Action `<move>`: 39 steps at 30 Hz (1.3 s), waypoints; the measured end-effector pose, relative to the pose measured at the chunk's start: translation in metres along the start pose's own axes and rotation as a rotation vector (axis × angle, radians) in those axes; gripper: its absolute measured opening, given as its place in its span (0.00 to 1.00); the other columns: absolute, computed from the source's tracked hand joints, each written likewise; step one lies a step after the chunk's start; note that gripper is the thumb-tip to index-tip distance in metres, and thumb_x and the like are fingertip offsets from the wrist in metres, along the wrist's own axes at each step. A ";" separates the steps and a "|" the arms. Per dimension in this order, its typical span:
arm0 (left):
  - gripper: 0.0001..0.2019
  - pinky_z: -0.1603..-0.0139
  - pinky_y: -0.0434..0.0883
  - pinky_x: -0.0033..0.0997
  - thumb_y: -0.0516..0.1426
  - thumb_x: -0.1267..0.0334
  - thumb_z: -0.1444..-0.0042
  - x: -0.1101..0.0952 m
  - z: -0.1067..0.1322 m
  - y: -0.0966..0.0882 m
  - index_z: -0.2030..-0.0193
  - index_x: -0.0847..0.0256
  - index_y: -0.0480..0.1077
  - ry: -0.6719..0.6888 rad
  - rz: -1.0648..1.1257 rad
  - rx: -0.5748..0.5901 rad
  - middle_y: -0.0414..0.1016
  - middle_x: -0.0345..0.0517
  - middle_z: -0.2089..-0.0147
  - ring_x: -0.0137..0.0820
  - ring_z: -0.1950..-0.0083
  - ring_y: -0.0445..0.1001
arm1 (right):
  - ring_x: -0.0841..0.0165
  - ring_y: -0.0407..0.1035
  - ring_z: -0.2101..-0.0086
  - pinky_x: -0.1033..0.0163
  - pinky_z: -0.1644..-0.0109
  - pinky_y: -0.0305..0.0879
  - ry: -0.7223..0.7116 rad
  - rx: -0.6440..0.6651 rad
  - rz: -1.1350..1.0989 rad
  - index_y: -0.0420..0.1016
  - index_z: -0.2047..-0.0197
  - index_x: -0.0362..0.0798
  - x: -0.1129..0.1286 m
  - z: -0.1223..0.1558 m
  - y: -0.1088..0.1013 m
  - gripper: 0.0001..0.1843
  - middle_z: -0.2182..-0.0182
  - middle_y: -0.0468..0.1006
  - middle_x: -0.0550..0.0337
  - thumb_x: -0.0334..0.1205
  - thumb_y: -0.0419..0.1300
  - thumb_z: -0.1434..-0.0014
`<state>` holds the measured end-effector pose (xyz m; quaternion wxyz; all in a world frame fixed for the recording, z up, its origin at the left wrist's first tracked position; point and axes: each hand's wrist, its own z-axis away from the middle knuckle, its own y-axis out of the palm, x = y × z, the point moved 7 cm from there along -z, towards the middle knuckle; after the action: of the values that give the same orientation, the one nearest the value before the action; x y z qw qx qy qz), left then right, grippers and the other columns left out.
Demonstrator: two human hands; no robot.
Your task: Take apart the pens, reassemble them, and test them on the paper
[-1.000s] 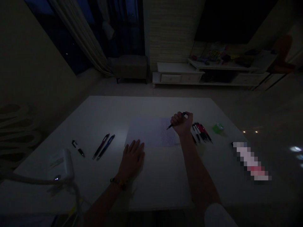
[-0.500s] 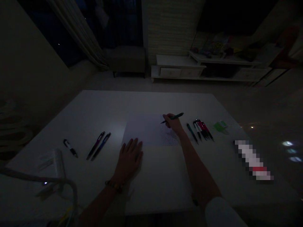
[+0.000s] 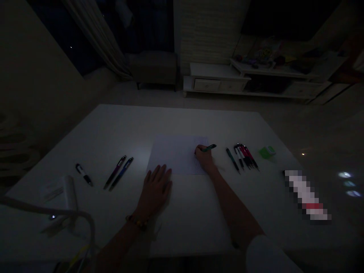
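A sheet of paper [image 3: 173, 151] lies on the white table [image 3: 176, 121], with rows of small marks along its right side. My right hand [image 3: 203, 157] grips a green pen [image 3: 209, 147] over that marked strip; the pen's tip is hidden behind my fingers. Flat across the paper's lower left corner and the tabletop rests my left hand [image 3: 156, 185], fingers spread, a beaded bracelet [image 3: 137, 222] at the wrist. To the right of my right hand lies another green pen [image 3: 233, 160], beside a group of white and red pens [image 3: 246, 156].
Left of the paper lie a purple pen [image 3: 115, 172], a blue pen [image 3: 121, 173] and a black-and-white pen [image 3: 83, 174]. A white box-like object [image 3: 69, 193] and a cable [image 3: 42, 213] occupy the near left. A green item [image 3: 266, 152] and a blurred-out object [image 3: 305, 195] lie right.
My right hand has moved down the paper toward me with the green pen, whose tip was visible before. My left hand stays in place. The view has shifted slightly.
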<state>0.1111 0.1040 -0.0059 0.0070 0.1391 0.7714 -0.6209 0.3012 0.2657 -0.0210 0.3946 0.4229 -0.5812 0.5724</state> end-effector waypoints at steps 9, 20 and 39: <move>0.22 0.35 0.48 0.52 0.46 0.56 0.40 -0.002 0.000 -0.002 0.38 0.52 0.57 0.000 0.002 0.012 0.53 0.44 0.34 0.39 0.33 0.49 | 0.73 0.54 0.80 0.69 0.78 0.49 -0.030 -0.027 0.123 0.59 0.81 0.48 -0.009 -0.004 0.003 0.08 0.84 0.60 0.64 0.39 0.48 0.53; 0.23 0.35 0.49 0.52 0.47 0.57 0.40 -0.003 0.001 -0.003 0.38 0.52 0.56 0.008 0.014 -0.005 0.54 0.45 0.34 0.40 0.33 0.50 | 0.75 0.55 0.82 0.70 0.80 0.48 -0.017 -0.028 0.042 0.62 0.82 0.46 -0.004 -0.001 -0.001 0.10 0.86 0.59 0.66 0.39 0.48 0.54; 0.22 0.36 0.48 0.52 0.45 0.56 0.39 0.002 -0.002 0.001 0.40 0.54 0.60 0.010 0.007 -0.021 0.57 0.47 0.36 0.41 0.34 0.52 | 0.58 0.69 0.58 0.55 0.53 0.62 -0.119 -0.083 0.807 0.50 0.35 0.45 -0.008 0.034 -0.165 0.33 0.49 0.70 0.44 0.42 0.51 0.42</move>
<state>0.1101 0.1067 -0.0071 0.0070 0.1447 0.7775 -0.6120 0.4605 0.2340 0.0251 0.1208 0.1771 -0.7447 0.6321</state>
